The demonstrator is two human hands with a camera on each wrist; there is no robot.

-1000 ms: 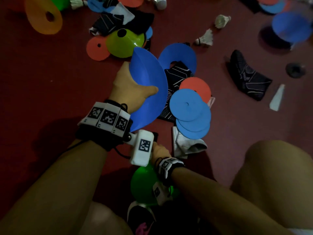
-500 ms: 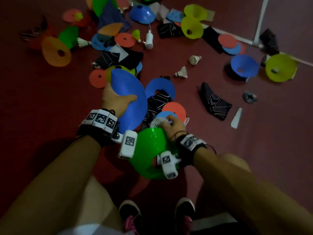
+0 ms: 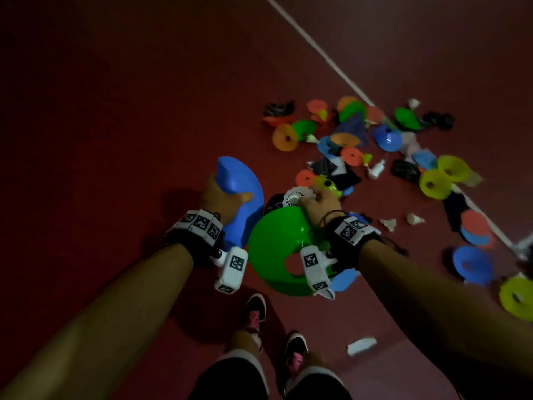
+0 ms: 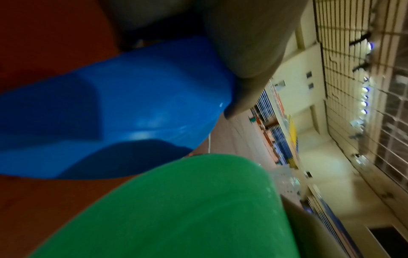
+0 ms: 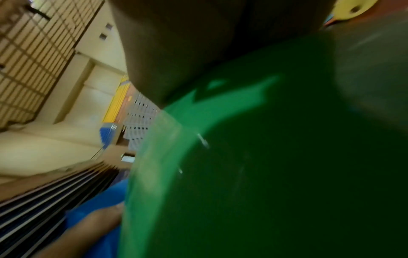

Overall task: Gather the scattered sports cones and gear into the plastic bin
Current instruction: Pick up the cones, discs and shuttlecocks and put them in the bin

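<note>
A: What's hard to make out?

B: Both wrist views are blurred; the plastic bin isn't identifiable.

A: And the hands?

B: The left hand (image 3: 222, 202) grips a blue plastic disc cone (image 3: 245, 203), edge-up, left of centre. The right hand (image 3: 318, 206) clamps a green plastic disc cone (image 3: 274, 249), tilted, plus a white feathered shuttlecock (image 3: 297, 196).

A: Any writing?

B: None readable.

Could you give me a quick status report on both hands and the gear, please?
Left hand grips blue cone. Right hand holds green cone and shuttlecock. Bin not in view. More cones scattered on floor.
</note>
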